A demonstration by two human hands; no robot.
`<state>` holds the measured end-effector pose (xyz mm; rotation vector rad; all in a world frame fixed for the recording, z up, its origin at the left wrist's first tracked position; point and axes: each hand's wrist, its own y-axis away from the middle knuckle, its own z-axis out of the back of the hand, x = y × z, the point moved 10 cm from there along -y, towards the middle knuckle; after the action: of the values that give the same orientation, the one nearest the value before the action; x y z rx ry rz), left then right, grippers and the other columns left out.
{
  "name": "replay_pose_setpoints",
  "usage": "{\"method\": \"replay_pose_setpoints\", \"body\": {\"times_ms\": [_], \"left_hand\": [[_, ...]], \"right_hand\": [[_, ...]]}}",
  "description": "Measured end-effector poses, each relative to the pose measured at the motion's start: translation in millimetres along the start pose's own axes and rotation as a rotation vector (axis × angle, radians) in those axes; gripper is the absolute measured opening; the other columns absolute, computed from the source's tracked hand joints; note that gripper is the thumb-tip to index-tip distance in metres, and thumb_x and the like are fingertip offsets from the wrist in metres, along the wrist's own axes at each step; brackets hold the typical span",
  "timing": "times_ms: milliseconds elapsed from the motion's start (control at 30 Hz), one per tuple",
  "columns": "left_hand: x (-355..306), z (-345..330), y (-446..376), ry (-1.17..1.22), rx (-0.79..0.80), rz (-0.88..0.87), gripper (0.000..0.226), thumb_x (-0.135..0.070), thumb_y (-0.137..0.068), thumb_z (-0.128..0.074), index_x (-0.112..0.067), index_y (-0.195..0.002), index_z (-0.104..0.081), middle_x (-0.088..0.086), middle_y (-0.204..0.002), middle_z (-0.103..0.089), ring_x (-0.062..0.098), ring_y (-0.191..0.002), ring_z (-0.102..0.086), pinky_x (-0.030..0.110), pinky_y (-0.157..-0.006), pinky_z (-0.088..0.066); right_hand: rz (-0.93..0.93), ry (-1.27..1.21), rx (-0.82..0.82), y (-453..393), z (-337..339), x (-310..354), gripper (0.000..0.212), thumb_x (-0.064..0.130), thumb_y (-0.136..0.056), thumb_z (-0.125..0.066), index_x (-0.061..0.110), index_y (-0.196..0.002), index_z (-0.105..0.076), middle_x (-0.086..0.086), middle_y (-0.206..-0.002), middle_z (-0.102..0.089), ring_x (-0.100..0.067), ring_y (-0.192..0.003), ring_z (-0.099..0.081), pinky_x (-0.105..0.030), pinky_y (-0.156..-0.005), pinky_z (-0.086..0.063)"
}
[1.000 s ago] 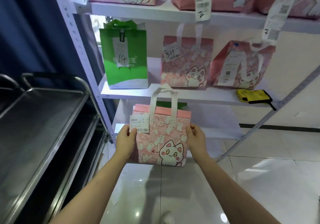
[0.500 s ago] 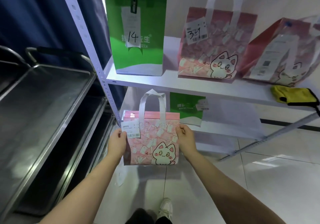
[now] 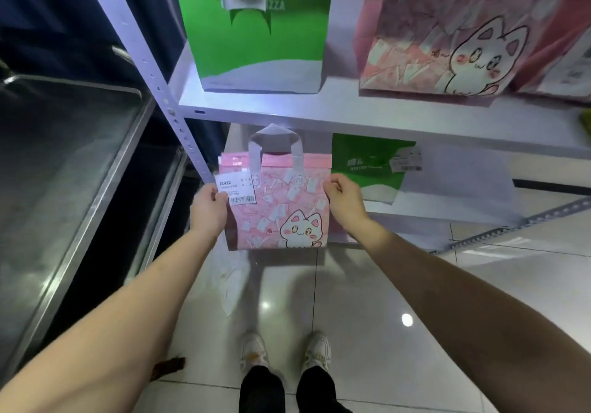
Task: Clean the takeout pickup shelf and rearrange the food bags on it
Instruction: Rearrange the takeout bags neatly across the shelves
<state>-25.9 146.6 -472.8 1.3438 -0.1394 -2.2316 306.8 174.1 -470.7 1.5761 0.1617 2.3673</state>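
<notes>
White metal shelving (image 3: 319,105) over glossy tile, steel cart (image 3: 64,163) off to the left. Up on the middle shelf: green pizza bag marked 14 (image 3: 259,29), pink cat bag (image 3: 447,38) beside it. Down on the lower shelf (image 3: 447,208), a smaller green bag (image 3: 367,166). Now much lower and closer than a second ago (view dipped too, shoes in sight). Small pink cat tote (image 3: 281,201) carried down to lower-shelf level, left of that green bag, not yet seated. Left hand (image 3: 208,208) gripping its left edge by the receipt tag (image 3: 236,188), right hand (image 3: 345,198) pinching the right edge. Probably about to be set down there.
</notes>
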Motion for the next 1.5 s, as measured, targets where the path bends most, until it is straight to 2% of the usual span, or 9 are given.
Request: {"method": "replay_pose_setpoints", "body": {"times_ms": [267, 367, 533, 700, 1067, 1200, 1300, 1400, 1500], "left_hand": [[-16, -3, -56, 0.045, 0.004, -0.036, 0.017, -0.016, -0.100, -0.048, -0.016, -0.106, -0.065, 0.000, -0.106, -0.072, 0.025, -0.099, -0.070, 0.047, -0.088, -0.059], [-24, -7, -66, 0.048, -0.022, -0.057, 0.017, -0.012, -0.103, -0.046, -0.016, -0.107, -0.062, -0.001, -0.105, -0.070, 0.025, -0.098, -0.068, 0.035, -0.079, -0.056], [-16, -21, -86, 0.142, -0.034, -0.038, 0.019, -0.013, -0.100, -0.047, -0.021, -0.103, -0.064, 0.001, -0.099, -0.074, 0.028, -0.096, -0.071, 0.048, -0.086, -0.061], [-21, -37, -91, 0.138, -0.086, -0.066, 0.011, -0.012, -0.105, -0.042, -0.011, -0.101, -0.052, 0.001, -0.090, -0.063, 0.016, -0.076, -0.055, 0.025, -0.063, -0.044], [-13, -60, -103, 0.099, 0.039, -0.067, 0.041, -0.017, -0.106, -0.047, -0.016, -0.146, -0.039, 0.009, -0.130, -0.061, 0.029, -0.118, -0.059, 0.044, -0.103, -0.050], [-16, -58, -98, 0.125, 0.066, -0.082, 0.053, -0.015, -0.105, -0.052, -0.020, -0.153, -0.030, 0.007, -0.138, -0.058, 0.028, -0.120, -0.058, 0.040, -0.101, -0.049], [-20, -54, -98, 0.139, 0.073, -0.082, 0.060, -0.015, -0.103, -0.055, -0.021, -0.156, -0.026, 0.005, -0.146, -0.053, 0.028, -0.127, -0.056, 0.036, -0.099, -0.047], [-24, -51, -96, 0.153, 0.086, -0.073, 0.067, -0.015, -0.102, -0.056, -0.021, -0.159, -0.020, 0.006, -0.155, -0.047, 0.028, -0.137, -0.050, 0.044, -0.114, -0.042], [-24, -50, -93, 0.175, 0.100, -0.062, 0.067, -0.013, -0.102, -0.056, -0.022, -0.159, -0.021, 0.003, -0.152, -0.050, 0.026, -0.133, -0.053, 0.036, -0.106, -0.047]], "right_hand": [[0.035, -0.050, -0.076, -43, -15, 17, 0.011, 0.014, -0.105, -0.055, 0.010, -0.103, -0.064, 0.002, -0.085, -0.063, -0.007, -0.070, -0.053, -0.015, -0.058, -0.043], [0.004, -0.062, -0.125, -57, -18, 15, 0.016, 0.017, -0.106, -0.055, 0.004, -0.099, -0.062, -0.002, -0.085, -0.064, -0.011, -0.072, -0.055, -0.021, -0.061, -0.046], [-0.005, -0.124, -0.211, -68, -15, 12, 0.019, 0.005, -0.102, -0.054, -0.002, -0.110, -0.070, -0.011, -0.091, -0.068, -0.017, -0.074, -0.059, -0.015, -0.057, -0.046], [0.020, -0.079, -0.249, -74, -16, 3, 0.022, 0.004, -0.100, -0.054, -0.001, -0.109, -0.073, -0.015, -0.099, -0.074, -0.025, -0.083, -0.069, -0.018, -0.064, -0.051], [0.024, -0.040, -0.290, -67, -19, -4, 0.020, 0.010, -0.101, -0.057, -0.004, -0.099, -0.071, -0.026, -0.099, -0.072, -0.022, -0.080, -0.057, -0.042, -0.074, -0.053], [0.040, -0.040, -0.273, -59, -22, -1, 0.019, 0.012, -0.103, -0.058, -0.002, -0.105, -0.070, -0.022, -0.100, -0.072, -0.038, -0.088, -0.064, -0.036, -0.075, -0.054], [0.040, -0.048, -0.261, -53, -24, 4, 0.012, 0.010, -0.104, -0.056, 0.004, -0.104, -0.066, -0.005, -0.084, -0.066, -0.022, -0.078, -0.059, -0.017, -0.059, -0.048], [0.040, -0.033, -0.279, -51, -23, 7, 0.013, 0.008, -0.104, -0.055, 0.004, -0.111, -0.066, 0.000, -0.081, -0.064, -0.013, -0.072, -0.058, -0.026, -0.067, -0.051], [0.044, -0.025, -0.280, -47, -23, 7, 0.024, 0.005, -0.103, -0.053, 0.005, -0.124, -0.066, -0.004, -0.089, -0.068, -0.005, -0.073, -0.060, -0.011, -0.067, -0.049]]}}
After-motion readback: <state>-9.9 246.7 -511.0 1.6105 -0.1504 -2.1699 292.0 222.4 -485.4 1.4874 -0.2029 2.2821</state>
